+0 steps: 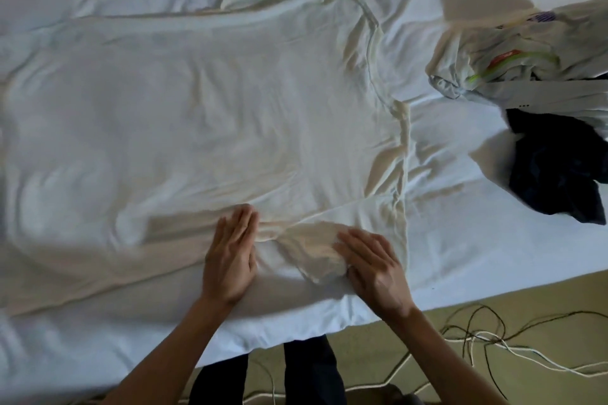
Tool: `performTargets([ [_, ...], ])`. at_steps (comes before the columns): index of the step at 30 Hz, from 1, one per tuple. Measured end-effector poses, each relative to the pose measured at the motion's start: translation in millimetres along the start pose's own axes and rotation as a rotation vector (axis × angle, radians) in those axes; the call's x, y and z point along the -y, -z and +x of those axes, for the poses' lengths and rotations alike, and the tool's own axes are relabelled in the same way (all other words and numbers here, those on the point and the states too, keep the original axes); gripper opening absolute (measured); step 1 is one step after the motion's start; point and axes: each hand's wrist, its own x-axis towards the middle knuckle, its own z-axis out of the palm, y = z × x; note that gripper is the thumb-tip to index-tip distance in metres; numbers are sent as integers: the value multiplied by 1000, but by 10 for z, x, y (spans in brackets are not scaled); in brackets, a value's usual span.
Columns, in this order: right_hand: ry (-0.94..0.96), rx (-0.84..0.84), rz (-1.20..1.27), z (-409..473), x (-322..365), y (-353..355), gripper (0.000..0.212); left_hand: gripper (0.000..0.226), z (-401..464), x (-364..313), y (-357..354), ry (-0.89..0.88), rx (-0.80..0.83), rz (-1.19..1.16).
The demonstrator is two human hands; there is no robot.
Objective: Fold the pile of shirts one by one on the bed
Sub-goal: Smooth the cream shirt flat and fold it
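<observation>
My left hand point(232, 256) lies flat, palm down, fingers straight and together, pointing to 12 o'clock. My right hand point(371, 265) lies flat, fingers pointing to 10 o'clock. Both forearms bare.

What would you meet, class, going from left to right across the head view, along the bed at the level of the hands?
Left hand → bunched sleeve of the white shirt → right hand → bare bed sheet → dark garment.
</observation>
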Motion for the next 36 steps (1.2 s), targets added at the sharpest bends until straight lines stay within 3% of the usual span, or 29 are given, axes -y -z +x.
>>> performTargets([
  [2,-161,-11,11,260,-45,184,29,48,102,46,57,-5,-64,-52],
  [4,-410,81,37,674,-96,469,27,40,236,82,192,12,-114,-75],
  [7,-599,225,89,1434,-275,925,14,36,505,118,439,40,-70,-49],
  [10,-513,246,43,2220,-372,1131,10,35,868,201,592,141,-8,-82],
  [13,-387,273,-78,2776,-443,903,19,31,1199,300,612,276,-8,-175],
  [19,-323,394,-306,3064,-574,483,25,11,1476,414,483,359,74,-298],
  [24,-317,135,-328,3097,-504,403,34,8,1603,468,451,355,-15,-297],
  [27,-421,80,-343,2779,-353,88,63,13,1549,509,437,343,8,-321],
  [29,-373,12,-322,2516,-159,-158,70,26,1422,552,454,283,-16,-270],
  [31,-219,-30,-233,2291,141,-447,62,35,1223,678,481,200,-31,-115],
  [36,78,58,-13,2070,836,-1028,47,35,568,1130,585,196,-59,141],
])
